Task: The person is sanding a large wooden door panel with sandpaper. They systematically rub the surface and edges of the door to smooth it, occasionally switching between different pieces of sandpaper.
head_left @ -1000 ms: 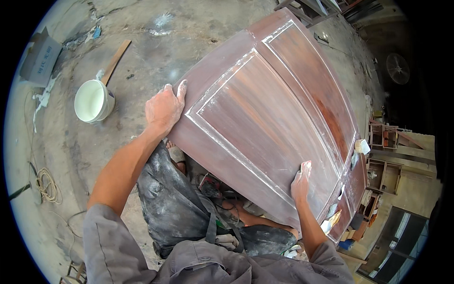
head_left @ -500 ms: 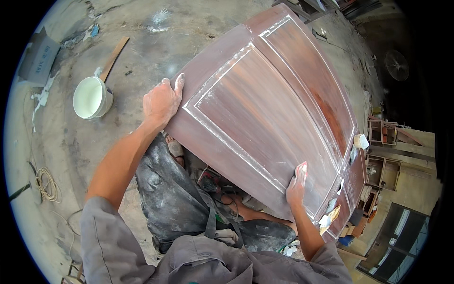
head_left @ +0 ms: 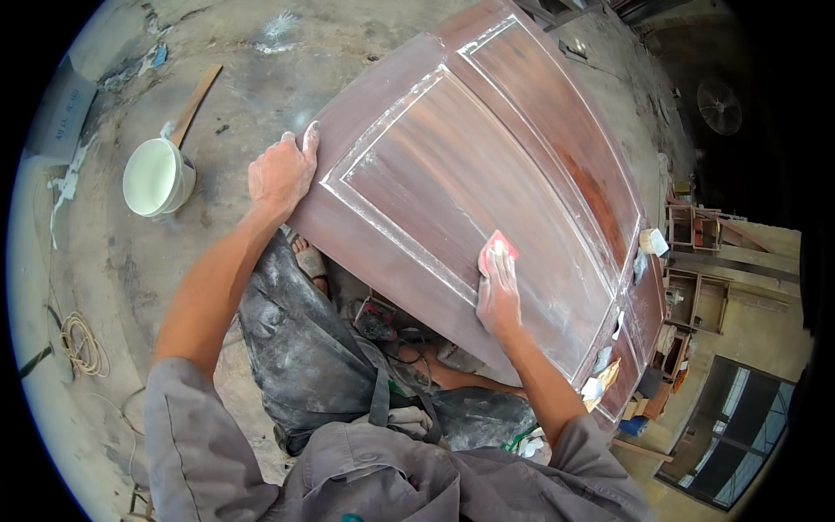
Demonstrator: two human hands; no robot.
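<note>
A wide brown wooden panel [head_left: 391, 213], like a door with framed sections, lies tilted in front of me, its grooves lined with white dust or filler. Around its left edge my left hand [head_left: 280, 174] is closed, thumb over the top face and fingers partly hidden. My right hand [head_left: 498, 291] presses a dusty pink piece of sandpaper [head_left: 497, 239] flat on the near section. White powder coats both hands. Along the panel's right part lie crumpled scraps [head_left: 600, 381] and a small pale block [head_left: 652, 242].
On the floor to the left stands a white bucket [head_left: 159, 178] beside a wooden strip [head_left: 197, 104]. A carton [head_left: 68, 113] and a coiled cable [head_left: 83, 345] are farther left. Below the panel's near edge is a power tool [head_left: 376, 319]. Wooden cabinet frames [head_left: 696, 300] stand at right.
My right hand has slid the sandpaper up and left across the panel, from its lower right part toward the middle. My left hand keeps its grip on the edge; the view has shifted slightly.
</note>
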